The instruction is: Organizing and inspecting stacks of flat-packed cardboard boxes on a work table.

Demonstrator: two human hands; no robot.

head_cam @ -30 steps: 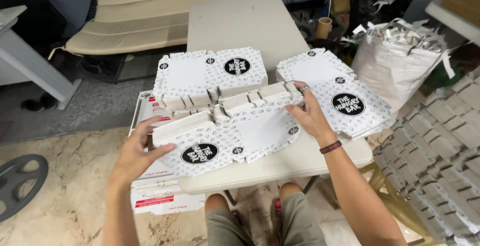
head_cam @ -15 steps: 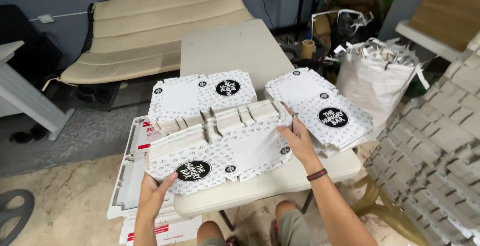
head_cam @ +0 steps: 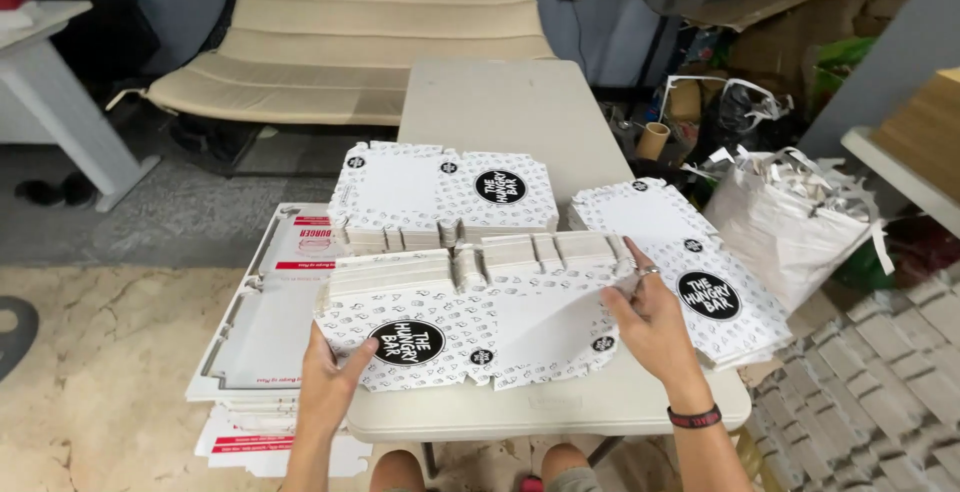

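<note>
A thick stack of flat white printed box blanks with a black round logo (head_cam: pixel 470 317) lies at the near edge of a beige folding table (head_cam: pixel 500 102). My left hand (head_cam: pixel 330 377) grips the stack's near left corner from below. My right hand (head_cam: pixel 650 317) holds its right edge, fingers on top, with a dark band on the wrist. A second stack of the same blanks (head_cam: pixel 440 192) lies just behind it. A third stack (head_cam: pixel 690 267) sits to the right, partly under my right hand.
Flat red-and-white cartons (head_cam: pixel 265 322) are piled on the floor left of the table. A white bag of paper scraps (head_cam: pixel 790 222) stands at the right, a beige cushioned bench (head_cam: pixel 350 52) behind, grey woven mats (head_cam: pixel 870 392) at lower right.
My left hand has moved from the stack's left side to under its near left corner. The view has tilted up, showing more of the bench and the table's far end.
</note>
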